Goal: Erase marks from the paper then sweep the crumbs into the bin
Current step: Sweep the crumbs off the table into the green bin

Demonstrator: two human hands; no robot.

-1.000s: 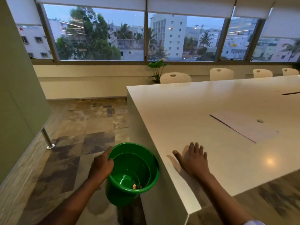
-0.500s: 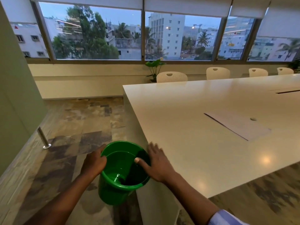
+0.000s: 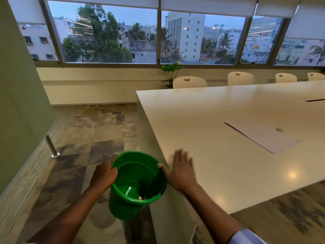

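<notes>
Left hand [image 3: 105, 175] clamps the round green plastic bin [image 3: 137, 184] below the white counter [image 3: 219, 164] corner; right hand [image 3: 181, 169] sweeps flat, fingers apart; a gap there could drop crumbs onto the floor.

Dim dusk light is admitted through the windows [image 3: 112, 36]. Small ceiling-lamp reflections are seen as glare on the glossy table [image 3: 246, 173]. The right hand [image 3: 181, 171] is blurred by motion. Straight lines are bent toward the edges by the wide lens.
</notes>
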